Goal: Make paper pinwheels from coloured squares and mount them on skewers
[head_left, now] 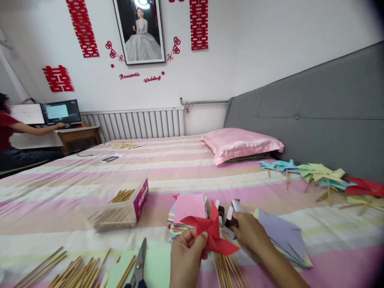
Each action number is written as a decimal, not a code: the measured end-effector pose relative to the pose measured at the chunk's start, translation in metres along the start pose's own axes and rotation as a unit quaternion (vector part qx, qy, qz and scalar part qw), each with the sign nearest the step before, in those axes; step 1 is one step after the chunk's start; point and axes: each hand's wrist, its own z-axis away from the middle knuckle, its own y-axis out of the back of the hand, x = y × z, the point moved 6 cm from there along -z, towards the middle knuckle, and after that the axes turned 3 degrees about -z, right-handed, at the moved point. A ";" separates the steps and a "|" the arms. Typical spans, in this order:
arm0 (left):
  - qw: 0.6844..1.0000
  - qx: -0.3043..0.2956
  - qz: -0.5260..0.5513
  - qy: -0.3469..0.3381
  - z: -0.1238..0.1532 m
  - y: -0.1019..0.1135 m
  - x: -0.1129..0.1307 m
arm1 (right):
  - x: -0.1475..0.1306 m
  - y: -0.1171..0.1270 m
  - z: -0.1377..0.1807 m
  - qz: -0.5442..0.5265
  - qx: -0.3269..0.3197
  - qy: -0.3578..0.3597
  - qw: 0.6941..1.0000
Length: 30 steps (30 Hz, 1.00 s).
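Observation:
My left hand pinches a red paper pinwheel near its middle, thumb on top, its blades fanned out. To its right, my right hand has its fingertips in a small open white box with dark contents. The fingers look drawn together, but what they grip is hidden. A second small box stands beside it. Behind the pinwheel lies a stack of cut coloured paper squares, pink on top. Below the hands, a bundle of thin wooden sticks rests on the bed.
Scissors lie on green paper, near loose sticks. A clear plastic box contains more sticks. Purple paper sheets sit right, several finished pinwheels beyond. A pink pillow lies behind; a person sits far left.

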 end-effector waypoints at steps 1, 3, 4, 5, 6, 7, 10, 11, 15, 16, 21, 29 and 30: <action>1.000 0.004 0.002 0.001 0.001 0.000 0.001 | 0.000 0.001 0.000 -0.016 0.004 0.000 1.000; 1.000 0.013 0.004 0.001 0.002 0.001 0.002 | 0.000 0.003 -0.001 -0.053 0.009 -0.002 0.999; 1.000 0.015 0.004 0.001 0.002 0.001 0.002 | 0.000 0.004 -0.001 -0.075 0.007 -0.002 0.997; 1.000 0.015 0.005 -0.001 0.002 0.001 0.002 | 0.001 0.005 -0.001 -0.097 0.005 -0.004 0.995; 1.000 0.014 0.004 -0.004 0.002 0.001 0.002 | 0.002 0.007 -0.001 -0.121 0.002 -0.006 0.993; 1.000 0.012 0.001 -0.007 0.002 0.001 0.002 | 0.002 0.009 -0.001 -0.144 0.000 -0.009 0.990; 1.000 0.007 -0.010 -0.017 0.000 0.002 0.000 | 0.001 0.020 0.002 -0.199 0.000 -0.016 0.980; 1.000 0.008 -0.012 -0.018 0.000 0.002 0.000 | -0.001 0.025 0.004 -0.218 0.002 -0.017 0.976; 1.000 0.004 -0.012 -0.012 -0.003 0.004 -0.004 | -0.017 0.040 0.014 -0.366 -0.016 -0.016 0.930; 1.000 0.005 -0.011 -0.013 -0.004 0.005 -0.005 | -0.024 0.043 0.016 -0.398 -0.033 -0.005 0.917; 1.000 0.008 0.002 -0.021 -0.003 0.006 -0.003 | -0.062 0.047 0.031 -0.466 -0.116 0.053 0.875; 0.998 -0.018 0.049 -0.033 0.000 -0.001 0.002 | -0.090 0.050 0.043 -0.323 -0.032 0.170 0.931; 0.998 -0.025 0.052 -0.033 -0.001 -0.001 0.001 | -0.091 0.051 0.043 -0.313 -0.023 0.176 0.933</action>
